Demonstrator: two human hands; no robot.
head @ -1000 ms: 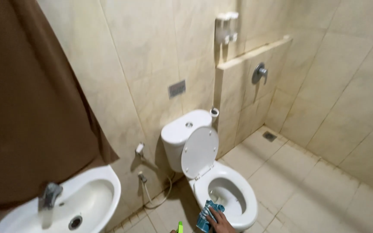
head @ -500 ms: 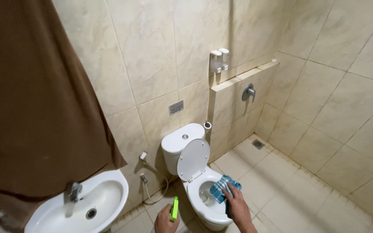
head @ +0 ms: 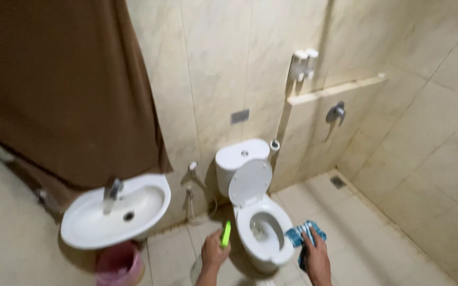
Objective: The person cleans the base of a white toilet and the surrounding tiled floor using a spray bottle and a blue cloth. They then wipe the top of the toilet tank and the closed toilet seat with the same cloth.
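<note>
a: what does the left hand (head: 214, 253) hold?
b: it is closed around a green brush (head: 225, 234), just left of the white toilet (head: 261, 233).
a: and the right hand (head: 316, 258)?
b: it grips a blue cloth (head: 304, 234), right beside the toilet rim.

I am looking down into a small tiled bathroom, most likely in a home. A white toilet (head: 253, 212) stands at lower centre with its lid raised against the cistern, and a white wall-hung washbasin (head: 116, 218) with a metal tap (head: 113, 188) sits at lower left. A pink bin (head: 119, 263) stands under the basin. A brown curtain (head: 64, 90) fills the upper left. Beige tiles cover the walls and floor. A shower valve (head: 336, 113) is fixed at right of centre, below a tiled ledge (head: 335, 90), with white wall dispensers (head: 302, 64) above and a floor drain (head: 338, 182) beneath.
</note>
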